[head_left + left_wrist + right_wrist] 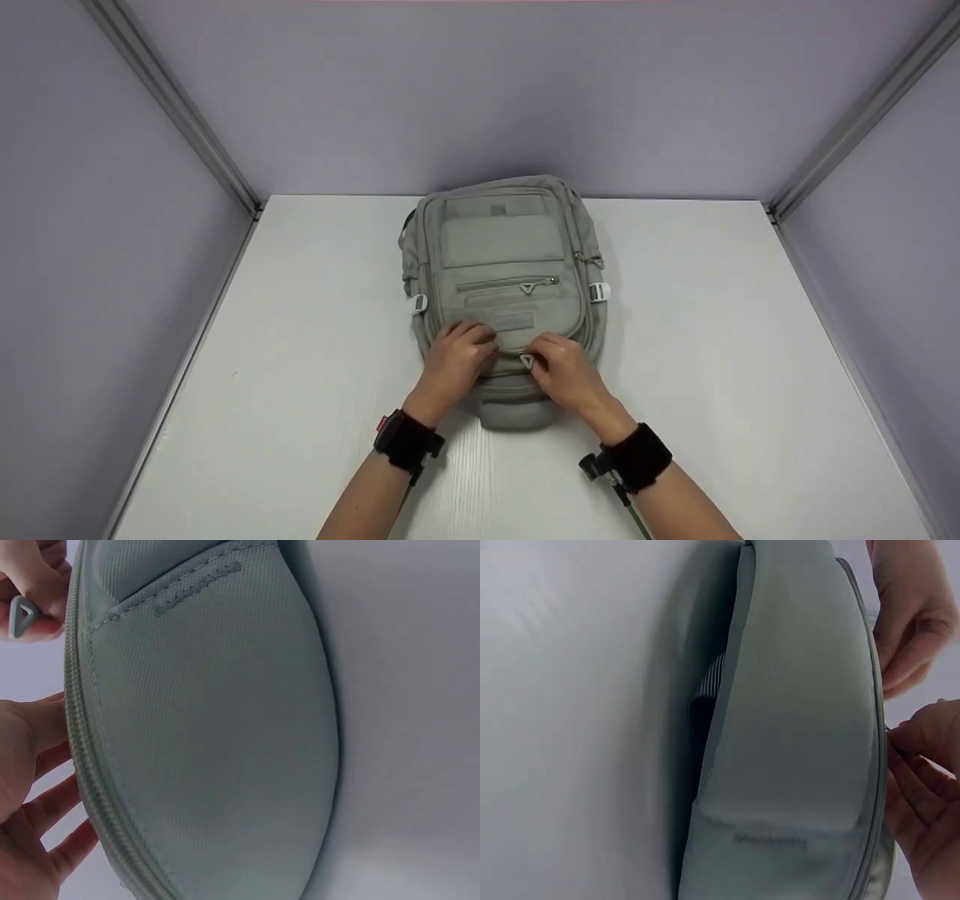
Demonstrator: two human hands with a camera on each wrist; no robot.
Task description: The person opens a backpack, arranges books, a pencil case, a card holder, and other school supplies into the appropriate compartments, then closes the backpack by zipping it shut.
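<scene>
A grey-green backpack lies flat on the white table, front side up. My right hand pinches the triangular zip pull of the front pocket at the bag's near end. The left wrist view shows that zip pull between the right hand's fingertips, beside the zip track. My left hand rests on the pocket just left of the pull, and its fingers lie loosely against the fabric. The right wrist view shows the bag's padded back side-on, with my right hand at the zip.
Grey-lilac walls close in the table at the back and on both sides. White buckles stick out from the bag's sides. A second zipped pocket crosses the bag's front. Bare tabletop lies left and right of the bag.
</scene>
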